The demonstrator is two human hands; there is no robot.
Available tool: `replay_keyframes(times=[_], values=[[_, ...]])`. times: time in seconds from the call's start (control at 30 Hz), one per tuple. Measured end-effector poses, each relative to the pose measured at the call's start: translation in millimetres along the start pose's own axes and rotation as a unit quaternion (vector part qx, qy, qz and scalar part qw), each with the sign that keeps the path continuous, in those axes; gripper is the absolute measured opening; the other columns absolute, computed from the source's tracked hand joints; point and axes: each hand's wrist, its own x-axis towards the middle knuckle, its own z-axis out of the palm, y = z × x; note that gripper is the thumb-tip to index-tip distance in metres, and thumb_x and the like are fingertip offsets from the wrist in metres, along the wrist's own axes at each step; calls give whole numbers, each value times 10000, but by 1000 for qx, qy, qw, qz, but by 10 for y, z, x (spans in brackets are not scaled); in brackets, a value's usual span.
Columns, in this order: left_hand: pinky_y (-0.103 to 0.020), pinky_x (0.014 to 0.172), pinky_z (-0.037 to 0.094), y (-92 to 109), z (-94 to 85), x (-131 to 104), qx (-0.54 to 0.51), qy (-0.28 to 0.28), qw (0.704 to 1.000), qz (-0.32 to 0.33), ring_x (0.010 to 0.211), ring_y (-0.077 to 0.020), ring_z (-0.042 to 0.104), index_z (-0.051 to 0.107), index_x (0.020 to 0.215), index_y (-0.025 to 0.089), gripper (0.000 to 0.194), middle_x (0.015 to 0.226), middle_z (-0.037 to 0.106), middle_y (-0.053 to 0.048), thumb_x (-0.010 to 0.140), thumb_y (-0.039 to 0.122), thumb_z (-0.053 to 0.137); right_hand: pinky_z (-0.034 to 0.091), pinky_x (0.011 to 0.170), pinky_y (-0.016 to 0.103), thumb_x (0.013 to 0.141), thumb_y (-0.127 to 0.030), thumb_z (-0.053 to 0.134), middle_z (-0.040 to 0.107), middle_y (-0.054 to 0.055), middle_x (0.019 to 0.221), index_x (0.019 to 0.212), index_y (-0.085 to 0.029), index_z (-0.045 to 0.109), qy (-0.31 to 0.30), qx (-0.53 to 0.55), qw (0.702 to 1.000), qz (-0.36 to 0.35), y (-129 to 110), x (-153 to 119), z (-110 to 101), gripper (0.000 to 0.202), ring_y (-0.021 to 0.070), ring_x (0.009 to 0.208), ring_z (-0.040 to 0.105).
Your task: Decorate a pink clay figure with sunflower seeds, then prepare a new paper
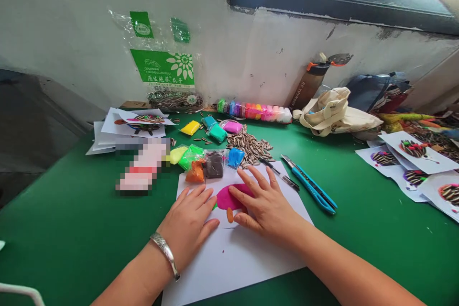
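Observation:
A white sheet of paper [229, 267] lies in front of me on the green table. On it is a flat magenta oval of modelling clay [226, 197], with a small orange clay piece [230, 215] below and a bit of green clay [215, 206] at its left edge. My right hand [263, 203] rests over the oval's right side, fingers spread, covering part of it. My left hand [193, 217] lies flat on the paper at the left, its fingertips by the green bit. A silver bracelet [165, 254] circles the left wrist.
Behind the paper are clay packets [214, 164] and a pile of sunflower seeds [249, 146]. A pen [281, 174] and a blue utility knife [311, 186] lie to the right. Seed pictures on paper [412, 148] sit far right, more paper [107, 129] at left. A bottle [310, 83] leans against the wall.

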Motion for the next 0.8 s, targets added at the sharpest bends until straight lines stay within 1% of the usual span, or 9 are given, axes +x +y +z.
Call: replay_keyframes(times=[0.13,0.23,0.3,0.4,0.47,0.63,0.73,0.8], values=[[-602,998,413,-6,-5,5,2,-1,1000,-2,1249,-335,482,566,1251,173,391,1333,560,-100,880,295,552,81,1088,636,923,-599,322,357,71,1488,1308,-314,513,-7,4,1000,1,13,9,4,515,346,1394,191],[-602,994,416,-8,-10,2,-1,2,1000,-1,1248,-334,483,566,1252,176,388,1333,560,-99,880,287,551,102,1075,648,920,-591,347,321,72,1508,1330,-334,488,5,8,1000,5,55,-19,5,504,350,1393,192],[-601,998,411,-8,-8,-2,-4,6,1000,-2,1250,-334,480,567,1249,176,386,1335,558,-99,880,284,550,89,1069,658,919,-578,370,286,79,1524,1330,-332,492,17,4,1000,17,98,-49,9,495,358,1394,184],[-598,1003,404,-12,4,-8,-12,13,1000,-2,1250,-335,479,571,1245,180,382,1332,562,-96,878,285,549,65,1072,658,917,-566,389,328,88,1505,1300,-304,528,9,4,1000,25,151,-79,13,485,365,1386,203],[-593,1006,400,-18,19,-14,-19,22,1000,-1,1246,-334,483,572,1243,187,381,1325,568,-92,877,291,550,77,1072,655,916,-566,392,356,91,1490,1285,-296,543,1,12,1000,24,171,-80,5,481,365,1381,217],[-561,1035,375,-32,67,-34,-24,47,999,-1,1251,-316,478,565,1247,211,375,1325,569,-79,882,294,533,113,1061,659,918,-546,407,323,83,1506,1268,-323,554,20,20,999,33,197,-76,-29,441,358,1382,221],[-534,1052,366,-36,76,-37,-25,53,998,-1,1247,-302,485,570,1241,224,372,1321,575,-71,878,301,536,104,1066,656,913,-525,438,386,78,1473,1254,-306,568,15,21,999,23,209,-82,-20,426,359,1367,251],[-528,1053,368,-37,69,-33,-26,51,998,-1,1241,-300,491,575,1238,222,374,1317,577,-74,876,306,540,119,1071,646,914,-514,443,422,79,1448,1245,-296,576,12,23,999,19,209,-81,-13,418,353,1358,269]])
